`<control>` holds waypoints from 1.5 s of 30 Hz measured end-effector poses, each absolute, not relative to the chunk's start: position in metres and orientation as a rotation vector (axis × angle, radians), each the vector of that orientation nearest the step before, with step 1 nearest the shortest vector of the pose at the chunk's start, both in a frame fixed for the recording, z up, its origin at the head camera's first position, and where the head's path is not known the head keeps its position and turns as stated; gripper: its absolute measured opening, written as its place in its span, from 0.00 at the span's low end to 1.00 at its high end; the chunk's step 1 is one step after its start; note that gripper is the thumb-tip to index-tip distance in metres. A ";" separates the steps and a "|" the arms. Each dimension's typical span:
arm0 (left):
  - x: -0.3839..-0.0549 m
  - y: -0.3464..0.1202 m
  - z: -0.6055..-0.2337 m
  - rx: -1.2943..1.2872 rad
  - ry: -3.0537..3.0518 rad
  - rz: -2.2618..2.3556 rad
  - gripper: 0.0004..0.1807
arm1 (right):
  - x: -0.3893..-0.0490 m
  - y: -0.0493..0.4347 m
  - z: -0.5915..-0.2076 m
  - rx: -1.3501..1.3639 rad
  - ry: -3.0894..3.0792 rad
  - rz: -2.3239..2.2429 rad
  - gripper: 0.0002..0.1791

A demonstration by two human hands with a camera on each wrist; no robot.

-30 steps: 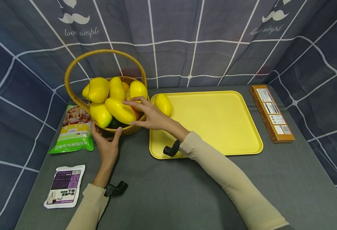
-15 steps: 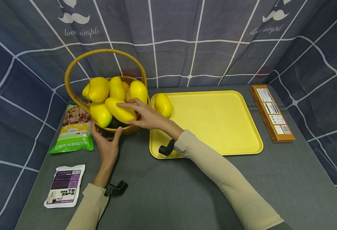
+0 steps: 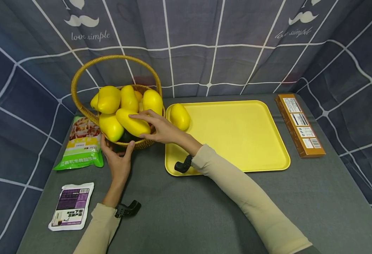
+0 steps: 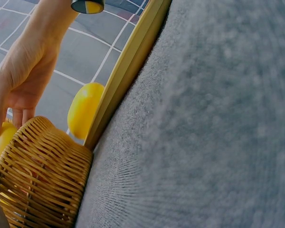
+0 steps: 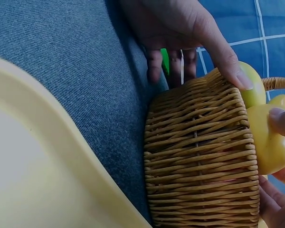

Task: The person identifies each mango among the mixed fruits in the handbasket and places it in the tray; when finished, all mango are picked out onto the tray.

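Right hand (image 3: 163,128) clamped on yellow mango (image 3: 129,121) in basket (image 5: 204,156), toward tabletop (image 3: 179,211) far-left corner; left hand (image 3: 119,162), thumb apart from fingers, touches basket. Lift mango straight up, basket braced.

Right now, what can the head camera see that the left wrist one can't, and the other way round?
Only the head view shows the brown box, green bag, white pouch and tall handle. Only the left wrist view gives a low, close look at the basket's woven wall and the tray's outer edge. Both show the right hand on a yellow fruit, some of the left hand, and the curtain.
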State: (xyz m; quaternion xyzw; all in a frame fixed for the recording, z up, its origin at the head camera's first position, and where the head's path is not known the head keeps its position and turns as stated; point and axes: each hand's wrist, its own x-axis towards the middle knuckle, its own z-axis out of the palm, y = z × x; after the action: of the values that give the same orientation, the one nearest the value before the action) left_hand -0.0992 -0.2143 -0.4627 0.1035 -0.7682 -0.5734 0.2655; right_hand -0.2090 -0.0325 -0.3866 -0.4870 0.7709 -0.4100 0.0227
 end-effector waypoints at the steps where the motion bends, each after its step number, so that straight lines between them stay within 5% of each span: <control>1: -0.099 -0.214 -0.462 0.280 -2.077 -1.551 0.51 | -0.209 -0.032 -0.387 -1.506 2.389 -1.271 0.35; 13: -0.084 -0.196 -0.427 0.298 -2.092 -1.565 0.49 | -0.208 -0.023 -0.384 -1.509 2.378 -1.422 0.35; 45: -0.087 -0.198 -0.430 0.260 -2.030 -1.595 0.50 | -0.203 0.047 -0.390 -1.220 2.520 -1.698 0.36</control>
State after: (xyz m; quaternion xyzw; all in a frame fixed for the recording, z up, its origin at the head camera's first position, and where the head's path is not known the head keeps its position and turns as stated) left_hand -0.0869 -0.1979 -0.4303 0.0966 -0.7533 -0.5919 0.2700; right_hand -0.2035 0.0474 -0.3898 -0.3718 0.7679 -0.5174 -0.0663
